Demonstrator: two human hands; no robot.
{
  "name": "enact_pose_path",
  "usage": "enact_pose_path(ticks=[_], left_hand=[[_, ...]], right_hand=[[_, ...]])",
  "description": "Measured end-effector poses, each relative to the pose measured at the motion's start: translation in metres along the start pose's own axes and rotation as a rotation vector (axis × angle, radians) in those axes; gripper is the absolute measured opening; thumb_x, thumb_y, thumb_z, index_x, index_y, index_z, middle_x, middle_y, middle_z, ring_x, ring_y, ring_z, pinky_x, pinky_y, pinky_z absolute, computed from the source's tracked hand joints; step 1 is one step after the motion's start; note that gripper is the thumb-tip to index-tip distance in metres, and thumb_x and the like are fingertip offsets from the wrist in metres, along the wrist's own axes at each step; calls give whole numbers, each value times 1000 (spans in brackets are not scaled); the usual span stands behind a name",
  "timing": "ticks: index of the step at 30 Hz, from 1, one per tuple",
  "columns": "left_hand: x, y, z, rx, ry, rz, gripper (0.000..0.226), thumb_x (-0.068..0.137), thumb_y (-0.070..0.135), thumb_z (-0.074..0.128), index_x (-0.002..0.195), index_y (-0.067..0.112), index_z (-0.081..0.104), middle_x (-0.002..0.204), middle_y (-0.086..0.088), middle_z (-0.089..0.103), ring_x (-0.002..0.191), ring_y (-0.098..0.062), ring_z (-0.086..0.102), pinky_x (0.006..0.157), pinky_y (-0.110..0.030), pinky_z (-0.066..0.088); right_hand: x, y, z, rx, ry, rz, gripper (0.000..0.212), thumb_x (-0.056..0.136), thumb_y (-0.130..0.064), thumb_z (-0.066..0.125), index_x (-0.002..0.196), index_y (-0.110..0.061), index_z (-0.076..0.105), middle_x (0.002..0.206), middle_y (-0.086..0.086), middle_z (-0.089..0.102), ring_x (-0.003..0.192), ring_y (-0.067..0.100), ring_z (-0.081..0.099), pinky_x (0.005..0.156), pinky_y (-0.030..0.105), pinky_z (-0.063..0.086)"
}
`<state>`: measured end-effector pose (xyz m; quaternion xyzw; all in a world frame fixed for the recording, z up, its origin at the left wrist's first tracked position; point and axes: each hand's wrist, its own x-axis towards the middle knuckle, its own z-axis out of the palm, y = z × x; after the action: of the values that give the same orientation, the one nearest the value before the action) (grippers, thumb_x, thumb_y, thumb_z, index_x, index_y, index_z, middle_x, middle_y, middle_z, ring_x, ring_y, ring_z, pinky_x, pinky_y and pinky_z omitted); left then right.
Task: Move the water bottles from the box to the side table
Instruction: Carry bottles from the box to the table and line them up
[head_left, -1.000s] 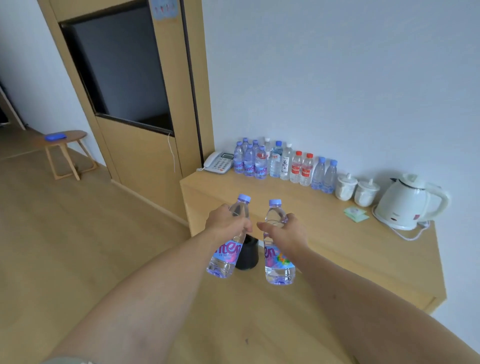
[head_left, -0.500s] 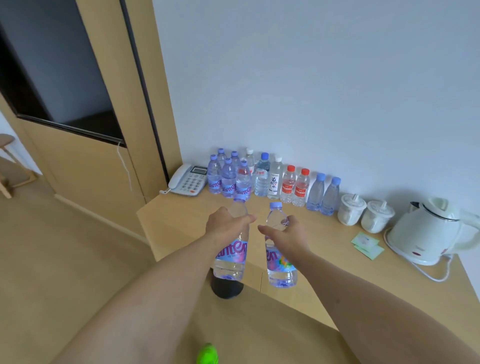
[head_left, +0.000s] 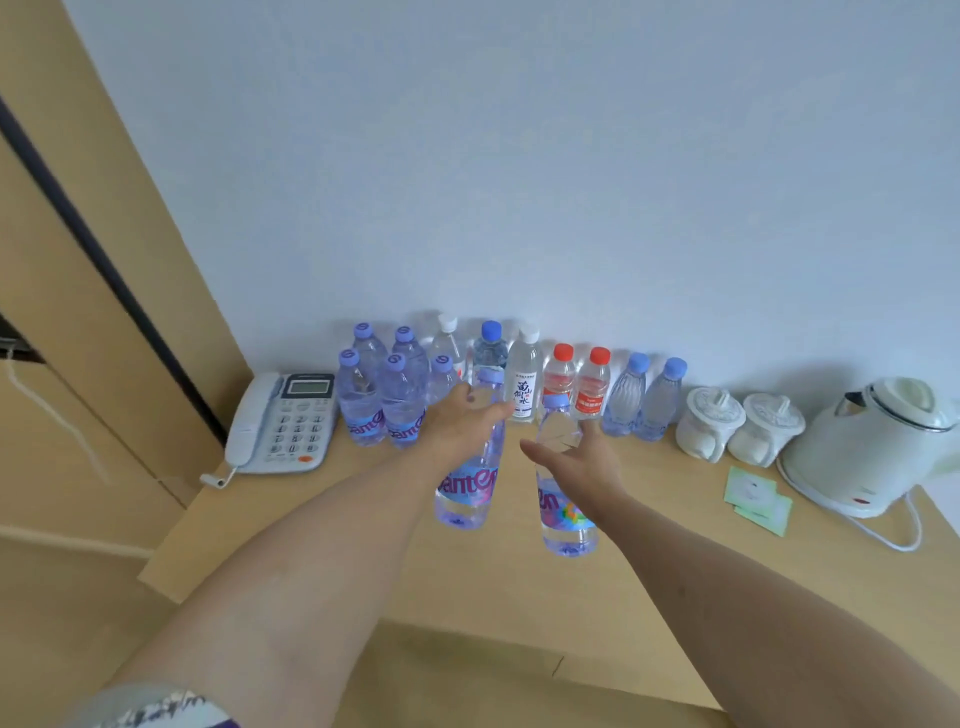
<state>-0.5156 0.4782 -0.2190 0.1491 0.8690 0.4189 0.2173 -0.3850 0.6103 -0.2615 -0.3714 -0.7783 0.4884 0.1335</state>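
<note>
My left hand (head_left: 462, 423) grips a clear water bottle (head_left: 470, 488) with a purple label and pale blue cap near its neck. My right hand (head_left: 584, 462) grips a second such bottle (head_left: 563, 512) the same way. Both bottles hang upright just above the wooden side table (head_left: 498, 587), in front of a row of several water bottles (head_left: 511, 384) that stands against the white wall. The box is out of view.
A white telephone (head_left: 283, 421) lies at the table's left end. Two white lidded cups (head_left: 740, 431), a white electric kettle (head_left: 865, 447) with its cord, and green sachets (head_left: 758, 499) sit to the right. A wooden cabinet (head_left: 78, 291) stands on the left.
I have come closer to the table, and both hands have carried their bottles forward over the tabletop towards the row at the wall. The grips are unchanged.
</note>
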Motion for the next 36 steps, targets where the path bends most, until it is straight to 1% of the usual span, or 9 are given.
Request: enact_pose_path(ticks=[3, 6, 11, 15, 21, 25, 28, 33, 36], left_hand=[[25, -2, 1, -43, -56, 35, 54, 82, 56, 76, 126, 31, 57, 131, 9, 63, 118, -18, 59, 90, -31, 42], [45, -3, 8, -50, -78, 52, 38, 82, 50, 80, 112, 37, 62, 115, 10, 67, 109, -15, 62, 91, -29, 47], [69, 5, 19, 88, -60, 76, 60, 78, 52, 80, 129, 27, 59, 122, 4, 66, 117, -21, 59, 101, -38, 50], [87, 17, 25, 212, -46, 53, 63, 77, 54, 80, 121, 17, 54, 115, 0, 59, 113, -25, 57, 90, -36, 48], [109, 25, 30, 278, 7, 71, 54, 77, 45, 83, 102, 12, 50, 108, -8, 60, 103, -28, 59, 79, -36, 48], [117, 27, 32, 347, 77, 106, 48, 73, 38, 87, 74, 11, 47, 75, -1, 51, 73, -22, 54, 53, -30, 36], [121, 24, 33, 409, 89, 120, 49, 71, 36, 87, 66, 13, 43, 67, 0, 48, 57, -13, 46, 46, -27, 32], [127, 24, 32, 432, 96, 116, 48, 72, 38, 85, 66, 15, 44, 67, 0, 49, 56, -11, 45, 46, -28, 32], [129, 24, 28, 455, 110, 121, 46, 72, 38, 83, 66, 16, 44, 68, 2, 48, 58, -15, 47, 47, -28, 30]], right_hand=[[16, 2, 5, 3, 8, 25, 90, 72, -58, 83, 143, -17, 42, 119, 5, 67, 111, 28, 62, 95, 44, 50], [35, 1, 8, -4, 10, 38, 79, 75, -48, 84, 137, -18, 45, 107, 3, 70, 102, 25, 65, 86, 40, 50], [70, -3, 4, -38, -63, 27, 78, 73, -40, 88, 138, -22, 50, 114, -1, 69, 106, 20, 65, 92, 39, 52], [89, -5, -1, -157, -78, -43, 74, 65, -43, 93, 130, -28, 60, 97, -15, 63, 98, 17, 61, 65, 21, 41], [113, -7, -4, -240, -100, -51, 81, 63, -40, 95, 136, -31, 60, 108, -8, 69, 103, 19, 62, 79, 31, 49], [124, -8, -3, -181, -136, -6, 79, 65, -23, 96, 136, -21, 61, 117, 1, 70, 109, 25, 62, 90, 39, 54], [131, -13, 1, -149, -210, -19, 76, 67, -4, 91, 136, -16, 62, 118, 4, 70, 111, 27, 63, 93, 41, 54], [144, -21, 10, -250, -233, -55, 59, 70, 11, 75, 122, -12, 64, 106, 7, 71, 102, 30, 66, 78, 38, 56], [148, -24, 16, -332, -243, -72, 50, 67, -9, 87, 109, -13, 59, 100, 5, 66, 94, 27, 64, 77, 40, 56]])
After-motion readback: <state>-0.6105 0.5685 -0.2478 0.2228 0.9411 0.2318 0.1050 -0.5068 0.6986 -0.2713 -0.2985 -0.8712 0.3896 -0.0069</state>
